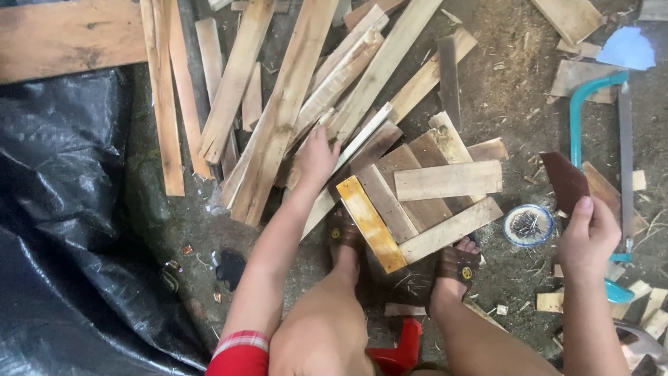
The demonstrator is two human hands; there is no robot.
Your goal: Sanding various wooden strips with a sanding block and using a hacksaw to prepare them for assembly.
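Black plastic sheet (62,230): cut off by left and bottom edges. Long wooden slats (278,104): upper ends run past the top edge, lower ends buried under one another. Bowl of nails (528,225): contents too small to count; red stool (398,351) mostly hidden by legs.

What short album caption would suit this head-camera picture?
Seated over a half-built slat frame, the left hand reaches into scrap boards while the right hand holds a dark sheet.

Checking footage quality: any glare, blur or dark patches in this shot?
Head view: soft, even daylight, no hard shadows; mild sheen on the crumpled black plastic sheet; left hand on pale wooden slats is sharp; right hand holding the dark brown sheet is slightly soft.
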